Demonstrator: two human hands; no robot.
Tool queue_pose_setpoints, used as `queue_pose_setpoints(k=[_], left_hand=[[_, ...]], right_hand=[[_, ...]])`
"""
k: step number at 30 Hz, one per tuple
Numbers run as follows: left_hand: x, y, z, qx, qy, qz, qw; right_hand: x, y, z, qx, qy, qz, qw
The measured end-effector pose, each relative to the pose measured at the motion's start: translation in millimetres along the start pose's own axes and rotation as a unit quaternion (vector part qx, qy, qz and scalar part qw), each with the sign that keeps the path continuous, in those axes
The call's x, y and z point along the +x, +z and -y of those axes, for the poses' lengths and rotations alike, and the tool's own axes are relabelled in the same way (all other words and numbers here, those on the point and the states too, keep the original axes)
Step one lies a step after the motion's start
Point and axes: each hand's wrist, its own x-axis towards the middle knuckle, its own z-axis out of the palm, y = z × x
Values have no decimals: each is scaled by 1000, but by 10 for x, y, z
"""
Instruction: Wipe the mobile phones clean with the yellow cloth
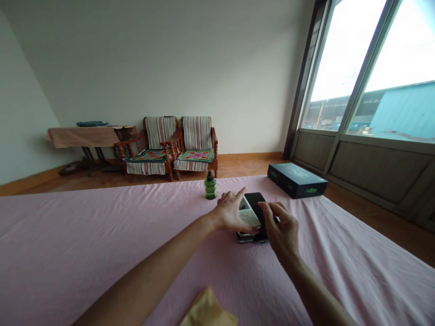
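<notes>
My left hand (230,213) reaches in from the left, thumb and index finger stretched wide apart. Its thumb lies across the near end of a flat, phone-like item (248,216) with a pale, patterned upper face, and the index finger points past the far end. Right beside that item is a flat black panel (255,199); whether the two are joined, I cannot tell. Over the panel's right side, my right hand (282,225) is closed, thumb and index fingertips pinched together. Anything between those fingertips is too small to make out.
A green spray bottle (210,188) stands upright beyond my left hand. The black box (296,180) with green lettering sits at the far right of the pink cloth (118,235). A yellow cloth (209,312) lies closest to me. Two wooden armchairs (196,136) are by the wall.
</notes>
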Motion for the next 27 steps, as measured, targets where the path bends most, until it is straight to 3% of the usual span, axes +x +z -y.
queue_pose_setpoints(k=[7, 12, 16, 20, 27], left_hand=[[61, 33, 84, -35, 8, 23, 999], [-20, 71, 112, -127, 11, -17, 992], [-134, 245, 101, -222, -47, -102, 969], [-239, 449, 91, -304, -113, -115, 939], [-262, 654, 66, -370, -154, -149, 904]], right_hand=[[-6, 9, -2, -5, 8, 11, 1000], [-17, 33, -42, -20, 22, 37, 999], [-43, 79, -81, -38, 23, 62, 997], [-87, 116, -54, -113, 24, 98, 988], [-121, 133, 80, -222, 16, 165, 961]])
